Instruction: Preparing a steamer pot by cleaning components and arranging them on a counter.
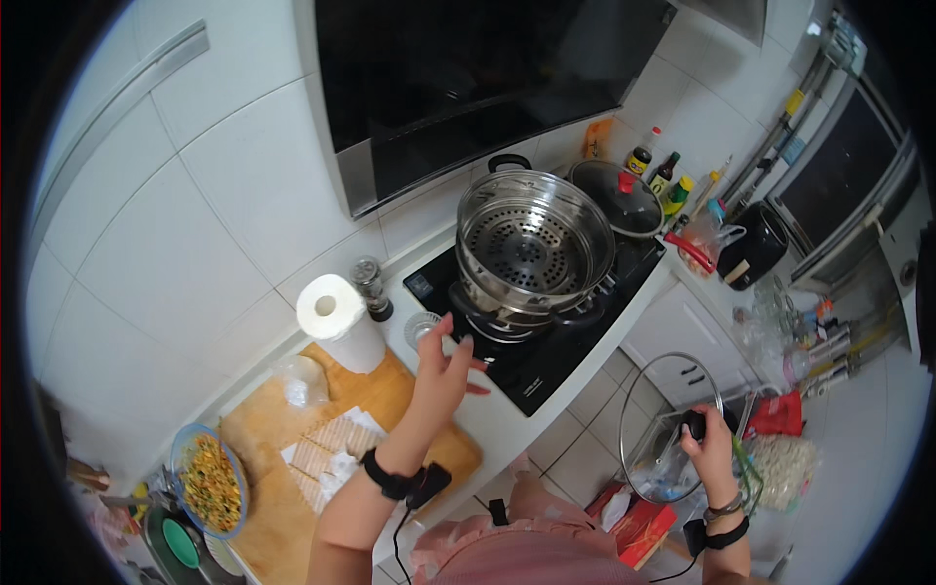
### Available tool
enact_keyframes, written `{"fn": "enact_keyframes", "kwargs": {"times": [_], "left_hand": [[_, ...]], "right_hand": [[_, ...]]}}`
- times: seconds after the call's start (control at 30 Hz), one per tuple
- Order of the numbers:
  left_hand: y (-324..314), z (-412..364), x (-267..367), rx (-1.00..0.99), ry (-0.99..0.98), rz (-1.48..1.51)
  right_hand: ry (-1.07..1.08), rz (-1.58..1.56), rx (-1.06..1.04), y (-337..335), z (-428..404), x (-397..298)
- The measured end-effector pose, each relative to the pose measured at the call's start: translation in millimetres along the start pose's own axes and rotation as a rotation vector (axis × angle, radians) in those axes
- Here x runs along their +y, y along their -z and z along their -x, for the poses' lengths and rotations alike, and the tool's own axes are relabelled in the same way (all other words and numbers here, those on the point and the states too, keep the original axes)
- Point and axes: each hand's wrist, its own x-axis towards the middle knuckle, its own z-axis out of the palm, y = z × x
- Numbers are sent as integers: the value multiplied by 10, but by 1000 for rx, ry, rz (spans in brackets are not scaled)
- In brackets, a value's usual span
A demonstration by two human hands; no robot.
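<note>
My right hand (708, 444) grips the black knob of a clear glass pot lid (635, 409), which hangs tilted over the floor beside the counter. With fingers apart, my left hand (447, 369) hovers between the wooden board and the cooktop and holds nothing I can see. A small clear glass bowl (418, 327) sits just behind its fingertips; whether they touch it is unclear. On the black cooktop (523, 376) stands a steel steamer pot (537, 292) without a lid, its perforated steamer plate (523, 247) bare.
A paper towel roll (340, 325) and a pepper grinder (371, 287) stand left of the cooktop. The wooden board (259, 439) bears wrapped food. A bowl of chopped filling (212, 482) is at the left. A red-handled lidded pan (618, 197) and sauce bottles (662, 172) occupy the back right.
</note>
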Motion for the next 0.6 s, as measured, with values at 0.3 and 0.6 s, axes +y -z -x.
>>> {"fn": "enact_keyframes", "kwargs": {"times": [0.3, 0.6], "left_hand": [[-493, -1294, 71, 373, 11, -350], [-503, -950, 353, 338, -57, -176]], "right_hand": [[178, -23, 25, 357, -1206, 976], [375, -172, 29, 247, -2232, 1001]]}}
